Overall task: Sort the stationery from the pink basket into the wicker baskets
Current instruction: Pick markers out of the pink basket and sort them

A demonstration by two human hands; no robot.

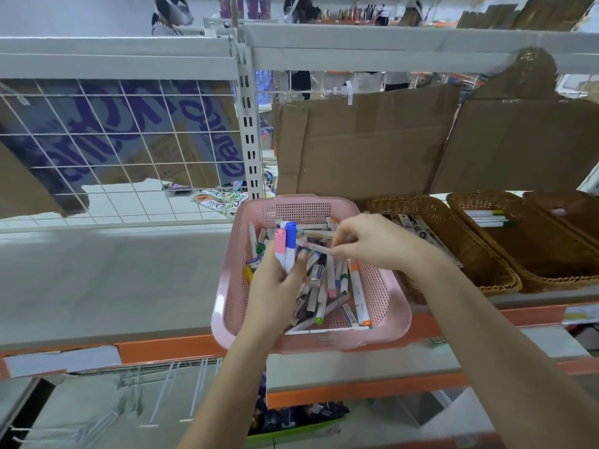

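At the centre of the frame, on the grey shelf (97, 286), sits the pink basket (311, 338), still heaped with markers and pens; the left hand (275, 293) holds a small bunch upright over it, fingers curled round two markers, one pink-capped (280, 246) and one blue-capped (290, 241); the right hand (366, 241) reaches into the upper part of the heap and pinches a pale pen (316, 247) at its fingertips. The step in hand looks like gathering like items before carrying them off; sorting seems at an early stage, given how full the heap is. To the right, just beside the pink basket, stand the wicker baskets: the nearest (421, 205) holds flat packets; the next (479, 199) holds a few white pens (486, 217). The next move calls for lifting the pinched pen free of the tangle and choosing the wicker basket matching its kind.
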